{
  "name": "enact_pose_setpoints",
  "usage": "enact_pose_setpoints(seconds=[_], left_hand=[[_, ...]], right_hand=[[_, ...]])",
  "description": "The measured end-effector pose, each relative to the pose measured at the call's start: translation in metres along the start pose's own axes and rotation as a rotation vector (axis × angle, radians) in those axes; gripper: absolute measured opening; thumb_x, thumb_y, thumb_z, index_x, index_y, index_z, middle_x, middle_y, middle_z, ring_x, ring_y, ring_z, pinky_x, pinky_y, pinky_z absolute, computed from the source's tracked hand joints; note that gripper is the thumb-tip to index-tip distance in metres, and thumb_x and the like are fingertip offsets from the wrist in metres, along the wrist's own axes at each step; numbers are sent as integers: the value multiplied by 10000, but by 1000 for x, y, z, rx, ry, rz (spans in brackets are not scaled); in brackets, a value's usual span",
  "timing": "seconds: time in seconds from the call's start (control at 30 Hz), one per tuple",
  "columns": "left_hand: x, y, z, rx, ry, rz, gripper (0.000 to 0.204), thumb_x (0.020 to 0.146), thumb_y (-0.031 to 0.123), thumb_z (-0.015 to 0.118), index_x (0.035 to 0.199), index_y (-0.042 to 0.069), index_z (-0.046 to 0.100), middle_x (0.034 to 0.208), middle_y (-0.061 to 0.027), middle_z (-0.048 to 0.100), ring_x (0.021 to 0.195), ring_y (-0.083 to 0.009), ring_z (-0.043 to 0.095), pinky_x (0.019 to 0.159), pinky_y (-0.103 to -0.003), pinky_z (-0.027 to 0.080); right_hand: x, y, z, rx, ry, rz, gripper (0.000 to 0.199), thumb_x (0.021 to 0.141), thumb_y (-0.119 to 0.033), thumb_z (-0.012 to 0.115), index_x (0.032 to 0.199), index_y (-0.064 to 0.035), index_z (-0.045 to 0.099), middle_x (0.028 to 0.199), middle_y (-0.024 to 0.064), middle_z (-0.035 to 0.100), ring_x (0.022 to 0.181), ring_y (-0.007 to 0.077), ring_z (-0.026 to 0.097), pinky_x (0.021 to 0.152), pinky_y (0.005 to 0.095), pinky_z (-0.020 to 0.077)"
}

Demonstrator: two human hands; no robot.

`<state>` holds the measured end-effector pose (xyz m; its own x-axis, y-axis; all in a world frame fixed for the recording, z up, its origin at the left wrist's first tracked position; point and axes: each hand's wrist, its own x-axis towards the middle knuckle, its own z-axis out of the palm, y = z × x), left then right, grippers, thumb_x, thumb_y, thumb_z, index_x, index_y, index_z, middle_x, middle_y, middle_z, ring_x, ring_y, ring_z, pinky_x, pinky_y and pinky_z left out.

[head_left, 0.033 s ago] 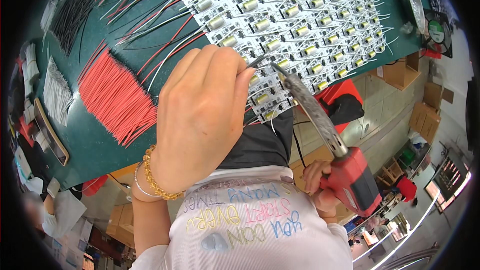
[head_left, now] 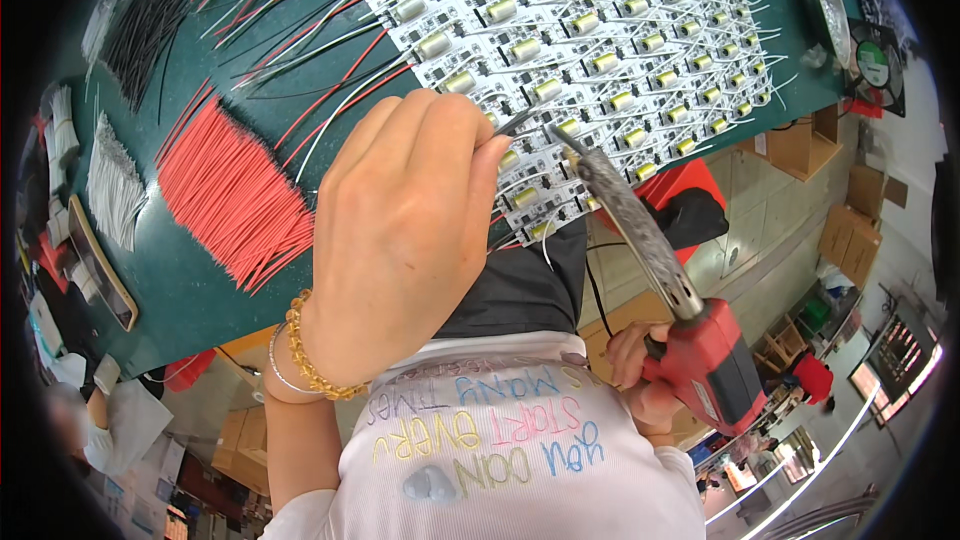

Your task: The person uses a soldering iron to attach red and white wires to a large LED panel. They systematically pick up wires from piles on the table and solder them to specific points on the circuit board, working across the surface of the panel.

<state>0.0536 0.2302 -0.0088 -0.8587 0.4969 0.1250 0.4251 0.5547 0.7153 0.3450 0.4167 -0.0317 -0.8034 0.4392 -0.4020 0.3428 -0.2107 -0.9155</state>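
Observation:
My left hand (head_left: 400, 200) is closed over the near left part of a panel of white circuit boards (head_left: 545, 65). From its fingertips stick out the dark pointed tips of tweezers (head_left: 516, 123); the rest of them is hidden in the hand. On the right, my right hand (head_left: 638, 365) grips the red and black handle of a soldering iron (head_left: 710, 365). Its metal barrel slants up and left, and the thin tip sits over the boards, a short way right of the tweezer tips. Cylindrical greenish-gold components stand in rows across the panel.
Bundles of red wires (head_left: 235, 195), white wires (head_left: 115, 185) and black wires (head_left: 145, 30) lie on the green tabletop (head_left: 200, 310). Loose red, white and black leads run off the panel's left edge. A small fan (head_left: 875, 65) and a round metal dish (head_left: 825, 10) are at the far right.
The soldering iron has shifted slightly right and down, its tip a little farther from the tweezer tips. My left hand has stayed in place.

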Motion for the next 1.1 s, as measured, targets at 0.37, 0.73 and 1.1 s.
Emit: enact_pose_setpoints(seconds=[0.37,0.73,1.1], left_hand=[[1,5,2,11,-9,10,116,819,7,680,809,-14,567,728,-97,569,626,-217,556,579,-291,454],[0,7,3,19,-9,25,111,823,20,681,812,-9,574,727,-97,573,631,-220,565,583,-294,456],[0,7,-2,52,186,46,57,826,6,677,829,-19,625,737,-81,615,637,-171,572,602,-262,446]], right_hand=[[21,-19,8,-502,-246,-83,778,708,-696,648,1179,-94,499,535,-30,455,491,130,461,547,296,401],[19,-30,37,-100,12,-162,802,732,-691,632,1208,-63,480,536,-27,462,468,127,463,519,302,409],[27,-30,40,-65,-13,-196,894,736,-721,594,1315,-60,425,543,-31,457,472,124,465,532,301,410]])
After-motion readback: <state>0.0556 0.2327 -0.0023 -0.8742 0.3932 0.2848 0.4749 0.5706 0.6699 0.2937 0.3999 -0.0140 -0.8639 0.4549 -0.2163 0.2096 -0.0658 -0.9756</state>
